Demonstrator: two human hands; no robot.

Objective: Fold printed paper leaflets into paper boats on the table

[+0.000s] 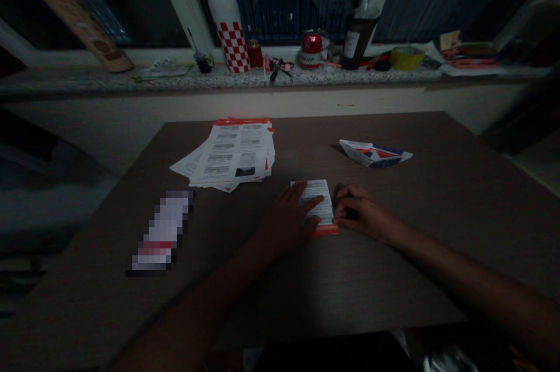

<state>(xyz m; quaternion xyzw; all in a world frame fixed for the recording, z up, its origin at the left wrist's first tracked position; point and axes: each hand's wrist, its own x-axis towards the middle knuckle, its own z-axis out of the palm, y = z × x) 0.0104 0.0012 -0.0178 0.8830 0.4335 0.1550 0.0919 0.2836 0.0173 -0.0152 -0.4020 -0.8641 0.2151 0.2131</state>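
Forearms over a brown table, folded sheet at the hands

Fanned printed papers, edged in red, lie toward the table's far left; nearer, by its left side, rests a flat slab with a pixelated face; the left hand lies flat, fingers spread, on the folded sheet's left part, gripping nothing; the right hand is curled beside its right edge, whether pinching paper I cannot tell; beyond sits a paper boat; the sheet lies mid-table, print up, red strip nearest.
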